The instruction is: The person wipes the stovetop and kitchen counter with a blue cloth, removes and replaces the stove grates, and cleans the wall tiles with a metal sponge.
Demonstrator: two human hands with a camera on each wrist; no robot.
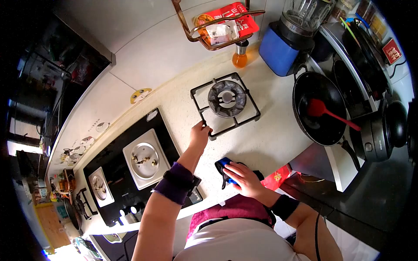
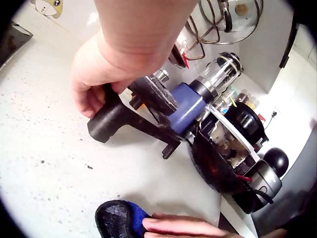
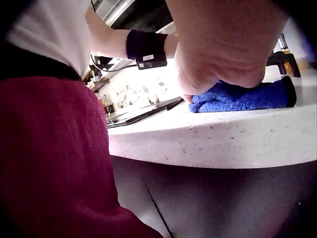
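Note:
My left hand (image 1: 200, 137) grips the near left corner of a black pan support (image 1: 235, 126), a square stove grate, on the pale countertop. A round burner part (image 1: 213, 102) sits inside the grate's frame. In the left wrist view, the fingers curl around a thick leg of the grate (image 2: 106, 119). Near the counter's front edge, my right hand (image 1: 246, 178) lies with extended fingers on a folded blue cloth (image 1: 224, 164) with black edging. From the right wrist view, the palm presses on the cloth (image 3: 242, 101), hiding part of it.
Left of the grate is a black glass hob (image 1: 164, 132) with its burners uncovered. A black wok (image 1: 313, 124) holding a red spatula (image 1: 333, 117) stands to the right. Behind are a blue blender (image 1: 278, 50), an orange bottle (image 1: 239, 58) and a wall rack (image 1: 187, 32).

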